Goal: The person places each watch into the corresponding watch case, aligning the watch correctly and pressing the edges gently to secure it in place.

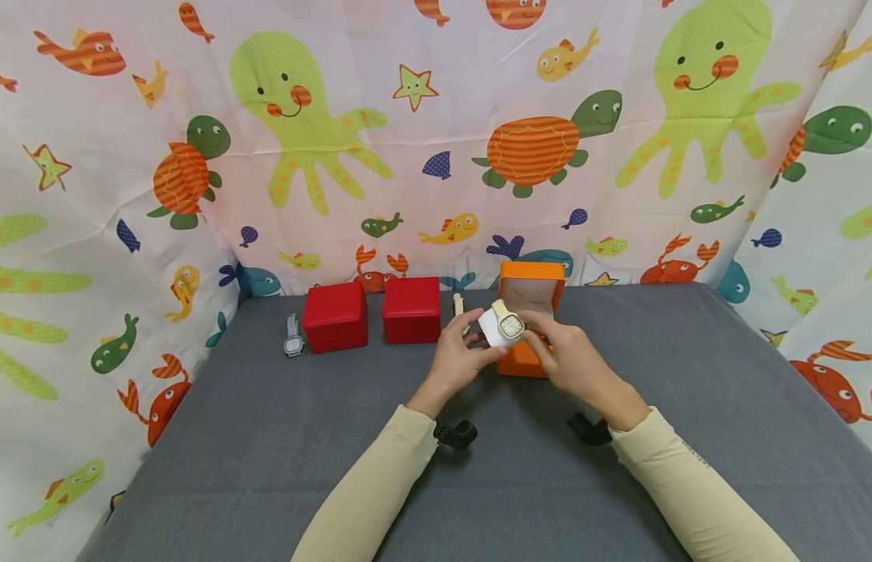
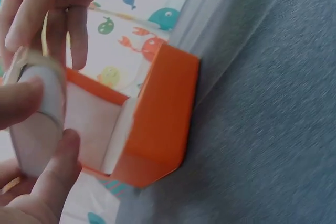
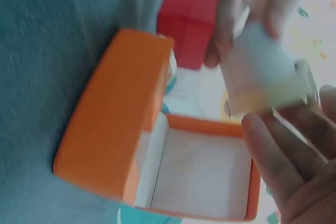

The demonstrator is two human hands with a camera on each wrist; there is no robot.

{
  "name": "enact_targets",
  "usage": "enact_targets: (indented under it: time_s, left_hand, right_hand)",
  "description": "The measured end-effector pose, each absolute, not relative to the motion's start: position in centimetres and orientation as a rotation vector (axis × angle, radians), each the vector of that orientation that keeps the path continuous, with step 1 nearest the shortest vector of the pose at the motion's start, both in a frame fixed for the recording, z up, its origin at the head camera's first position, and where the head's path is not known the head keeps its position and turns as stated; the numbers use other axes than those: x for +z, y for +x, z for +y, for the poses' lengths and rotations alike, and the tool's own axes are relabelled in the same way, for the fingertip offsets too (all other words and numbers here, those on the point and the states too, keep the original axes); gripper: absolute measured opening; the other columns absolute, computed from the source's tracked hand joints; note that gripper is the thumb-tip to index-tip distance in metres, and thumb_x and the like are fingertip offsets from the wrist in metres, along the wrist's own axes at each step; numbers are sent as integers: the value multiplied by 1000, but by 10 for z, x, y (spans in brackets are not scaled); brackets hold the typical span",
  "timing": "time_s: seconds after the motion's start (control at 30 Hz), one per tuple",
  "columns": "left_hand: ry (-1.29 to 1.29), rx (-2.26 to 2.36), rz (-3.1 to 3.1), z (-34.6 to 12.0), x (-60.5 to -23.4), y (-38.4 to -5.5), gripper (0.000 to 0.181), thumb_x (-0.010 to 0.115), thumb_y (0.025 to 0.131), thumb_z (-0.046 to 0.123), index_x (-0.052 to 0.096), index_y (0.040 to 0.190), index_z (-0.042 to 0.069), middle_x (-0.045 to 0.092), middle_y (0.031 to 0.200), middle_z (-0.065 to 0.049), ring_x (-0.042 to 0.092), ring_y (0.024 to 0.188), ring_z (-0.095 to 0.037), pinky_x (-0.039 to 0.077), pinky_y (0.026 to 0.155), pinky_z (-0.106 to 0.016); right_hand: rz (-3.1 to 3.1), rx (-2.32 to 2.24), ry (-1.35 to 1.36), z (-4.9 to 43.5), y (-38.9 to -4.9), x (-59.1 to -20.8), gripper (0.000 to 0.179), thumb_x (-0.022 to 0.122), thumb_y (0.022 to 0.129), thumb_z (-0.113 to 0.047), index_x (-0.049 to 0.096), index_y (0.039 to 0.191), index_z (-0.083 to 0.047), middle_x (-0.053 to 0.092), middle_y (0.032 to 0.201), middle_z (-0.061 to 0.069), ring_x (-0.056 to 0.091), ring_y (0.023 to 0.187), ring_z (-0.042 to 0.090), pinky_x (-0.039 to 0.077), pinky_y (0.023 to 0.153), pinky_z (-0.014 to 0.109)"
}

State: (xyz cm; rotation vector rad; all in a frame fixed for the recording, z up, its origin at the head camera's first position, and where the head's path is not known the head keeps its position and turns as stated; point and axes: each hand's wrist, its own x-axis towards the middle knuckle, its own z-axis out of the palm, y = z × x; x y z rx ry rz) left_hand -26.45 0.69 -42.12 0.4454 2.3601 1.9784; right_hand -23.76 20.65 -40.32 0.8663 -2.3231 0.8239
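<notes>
My left hand grips a white watch cushion between thumb and fingers. Around the cushion's end sits a cream-strapped watch with a squarish pale dial facing up toward the head camera. My right hand pinches this watch from the right side, fingertips at its strap and case. Just behind and below both hands stands an orange watch box, its lid raised. In the right wrist view, the pale inside of the orange box shows beside the blurred cushion.
Two closed red boxes stand left of the orange one. A light blue-grey watch lies at their left. Another cream-strapped watch lies between the nearer red box and the orange box, partly behind my left hand. A patterned cloth hangs behind the grey table.
</notes>
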Motion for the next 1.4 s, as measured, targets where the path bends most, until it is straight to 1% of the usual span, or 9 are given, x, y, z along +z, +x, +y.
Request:
enact_targets:
  time_s: [0.1,0.17,0.37,0.5,0.6,0.73,0.9,1.2,1.4]
  left_hand:
    - [524,1932,2360,3,-418,-265,74,81,75,6,46,140,8,45,139,-6,58,113,-29,53,84,-34]
    - [581,1900,2354,1,-416,-266,74,80,75,5,46,141,10,45,140,-6,57,114,-29,53,86,-35]
    - [711,1827,2323,-5,-412,-267,73,78,76,1,45,141,11,44,140,-3,54,117,-29,51,90,-35]
    - [748,1793,2312,-6,-410,-267,74,78,75,-1,47,141,13,45,140,0,54,117,-29,51,88,-33]
    - [751,1767,2305,-5,-410,-267,73,78,75,-1,48,139,16,44,140,1,53,117,-29,52,88,-33]
    - [753,1737,2302,-5,-409,-267,73,79,75,0,49,139,18,44,140,1,53,117,-28,52,88,-35]
    - [752,1694,2321,-6,-408,-265,72,81,74,3,50,138,15,46,137,0,56,113,-26,53,85,-34]
    - [707,1640,2312,-5,-408,-265,71,82,73,6,53,136,19,47,135,0,58,108,-25,55,79,-30]
    - [708,1624,2325,-3,-408,-263,72,83,74,11,51,138,21,48,135,0,59,108,-23,55,78,-30]
  right_hand:
    - [-2351,982,883,214,-240,-398,28,65,90,-5,61,117,-6,67,106,3,63,84,14,55,76,39]
    - [-2383,1098,883,218,-241,-396,29,67,89,-8,62,118,-8,65,110,2,63,93,17,53,82,43]
    - [-2526,1342,858,227,-241,-392,56,71,87,-17,49,138,-10,55,131,10,57,114,28,44,96,51]
    - [-2602,1377,856,230,-240,-390,67,73,85,-24,42,144,-14,50,137,8,52,121,30,40,100,53]
    - [-2639,1366,883,232,-240,-390,71,75,83,-28,41,145,-16,45,143,5,49,124,32,39,100,56]
    - [-2643,1354,931,236,-242,-392,73,77,81,-27,43,144,-16,40,148,4,48,125,31,40,100,54]
    - [-2618,1413,955,237,-243,-393,70,78,80,-24,46,142,-16,46,143,4,50,124,27,43,99,46]
    - [-2542,1453,1023,232,-246,-402,67,79,77,-15,50,137,-9,54,134,9,56,117,27,46,96,39]
    - [-2505,1447,1037,227,-248,-406,64,80,77,-18,52,134,-11,54,129,6,58,113,26,47,95,38]
